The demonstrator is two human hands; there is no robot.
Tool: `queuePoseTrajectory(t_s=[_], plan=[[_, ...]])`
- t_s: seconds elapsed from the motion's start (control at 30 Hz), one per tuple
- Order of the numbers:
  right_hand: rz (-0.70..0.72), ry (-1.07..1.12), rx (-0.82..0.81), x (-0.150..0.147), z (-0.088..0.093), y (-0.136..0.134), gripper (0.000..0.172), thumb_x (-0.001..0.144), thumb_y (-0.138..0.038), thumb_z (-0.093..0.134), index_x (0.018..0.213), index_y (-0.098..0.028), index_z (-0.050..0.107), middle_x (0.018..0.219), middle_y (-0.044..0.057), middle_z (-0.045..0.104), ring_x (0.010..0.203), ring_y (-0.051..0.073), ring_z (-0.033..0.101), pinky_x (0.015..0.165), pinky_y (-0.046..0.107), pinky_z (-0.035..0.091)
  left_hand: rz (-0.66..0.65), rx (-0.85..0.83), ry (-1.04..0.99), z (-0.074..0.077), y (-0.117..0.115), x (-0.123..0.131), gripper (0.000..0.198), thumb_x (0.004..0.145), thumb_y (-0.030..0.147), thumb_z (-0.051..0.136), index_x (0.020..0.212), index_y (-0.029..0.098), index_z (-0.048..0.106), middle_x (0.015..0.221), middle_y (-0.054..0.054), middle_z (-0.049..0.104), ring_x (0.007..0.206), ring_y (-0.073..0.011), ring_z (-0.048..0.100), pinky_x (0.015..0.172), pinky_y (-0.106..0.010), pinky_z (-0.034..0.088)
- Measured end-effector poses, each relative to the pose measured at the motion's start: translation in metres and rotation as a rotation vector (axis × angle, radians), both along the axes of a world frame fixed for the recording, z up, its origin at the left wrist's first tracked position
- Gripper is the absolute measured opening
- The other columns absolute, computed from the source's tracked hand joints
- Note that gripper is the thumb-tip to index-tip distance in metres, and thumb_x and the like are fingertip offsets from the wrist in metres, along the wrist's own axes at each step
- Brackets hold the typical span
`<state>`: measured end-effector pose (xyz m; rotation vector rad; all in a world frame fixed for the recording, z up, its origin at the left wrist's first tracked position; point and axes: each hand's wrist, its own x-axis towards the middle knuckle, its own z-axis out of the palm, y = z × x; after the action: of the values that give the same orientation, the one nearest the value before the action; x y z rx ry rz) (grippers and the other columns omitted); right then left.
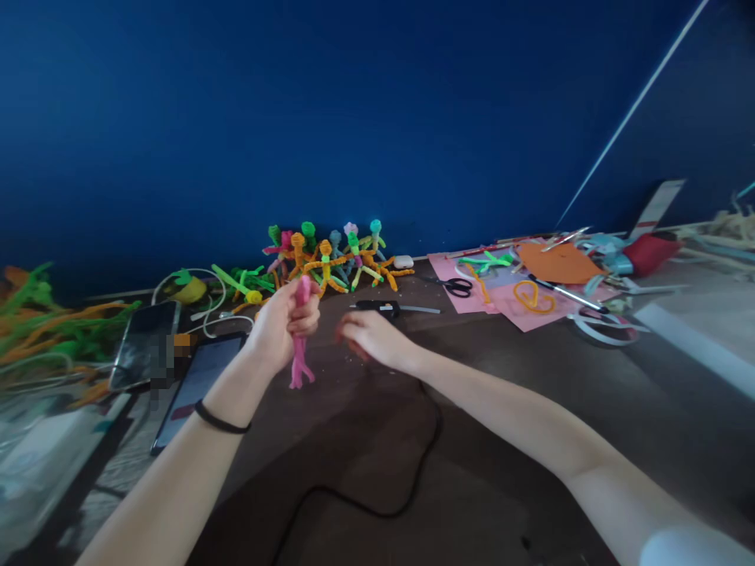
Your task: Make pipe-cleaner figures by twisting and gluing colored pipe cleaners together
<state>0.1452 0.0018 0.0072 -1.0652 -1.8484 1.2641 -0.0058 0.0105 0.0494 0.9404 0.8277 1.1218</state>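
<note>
My left hand [283, 322] is closed around a pink pipe-cleaner figure [300, 365], held upright above the dark table with its legs hanging below my fist. My right hand [370, 336] rests low on the table just to the right, fingers curled downward; whether they hold anything is hidden. Just beyond it lies a black glue gun [381, 307]. A black cord [406, 487] runs from under my right forearm toward me.
Several finished pipe-cleaner figures [330, 255] lean against the blue wall. Scissors [457, 285], pink and orange paper [531, 295] and scraps lie at right. Two phones [194, 377] and loose green and orange pipe cleaners [47, 330] lie at left.
</note>
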Motion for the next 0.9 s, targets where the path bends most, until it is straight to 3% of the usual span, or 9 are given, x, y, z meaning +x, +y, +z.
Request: queuePoseTrajectory(t_s=[0.1, 0.27, 0.47, 0.7, 0.9], plan=[[-0.123, 0.105, 0.212, 0.013, 0.011, 0.011, 0.016, 0.084, -0.030, 0.046, 0.077, -0.017, 0.051, 0.056, -0.004, 0.048, 0.048, 0.007, 0.043, 0.050, 0.021, 0.033, -0.050, -0.070, 0.138, -0.005, -0.002, 0.007, 0.024, 0.082, 0.018, 0.033, 0.067, 0.014, 0.051, 0.043, 0.009, 0.022, 0.030, -0.0018, 0.012, 0.031, -0.015, 0.012], [0.114, 0.067, 0.423, 0.026, 0.021, 0.016, 0.017, 0.087, -0.031, 0.044, 0.094, -0.017, 0.052, 0.077, 0.002, 0.059, 0.068, 0.010, 0.053, 0.063, 0.023, 0.039, -0.220, -0.096, 0.218, -0.010, -0.009, 0.013, 0.014, 0.077, 0.017, 0.041, 0.065, 0.014, 0.047, 0.049, 0.008, 0.025, 0.035, -0.0005, 0.015, 0.034, -0.012, 0.011], [0.183, -0.233, 0.665, 0.035, 0.033, 0.012, 0.016, 0.088, -0.027, 0.044, 0.080, -0.016, 0.052, 0.074, 0.001, 0.058, 0.065, 0.010, 0.050, 0.062, 0.023, 0.035, -0.403, -0.102, 0.312, -0.008, -0.014, 0.009, 0.018, 0.076, 0.018, 0.041, 0.060, 0.014, 0.047, 0.050, 0.007, 0.023, 0.039, -0.0029, 0.014, 0.034, -0.014, 0.012], [0.245, -0.434, 0.661, 0.038, 0.036, 0.008, 0.021, 0.088, -0.031, 0.042, 0.076, -0.016, 0.049, 0.069, 0.002, 0.053, 0.061, 0.010, 0.044, 0.056, 0.023, 0.027, -0.379, -0.002, 0.474, -0.006, -0.018, 0.007, 0.019, 0.076, 0.024, 0.048, 0.059, 0.016, 0.050, 0.054, 0.003, 0.032, 0.042, -0.0052, 0.024, 0.037, -0.017, 0.018], [0.310, -0.355, 0.567, 0.039, 0.036, 0.010, 0.020, 0.086, -0.026, 0.044, 0.071, -0.016, 0.052, 0.058, -0.002, 0.048, 0.054, 0.008, 0.040, 0.054, 0.022, 0.027, -0.427, 0.045, 0.583, -0.004, -0.020, 0.006, 0.021, 0.076, 0.023, 0.046, 0.056, 0.016, 0.050, 0.052, 0.004, 0.029, 0.043, -0.0068, 0.023, 0.038, -0.019, 0.018]])
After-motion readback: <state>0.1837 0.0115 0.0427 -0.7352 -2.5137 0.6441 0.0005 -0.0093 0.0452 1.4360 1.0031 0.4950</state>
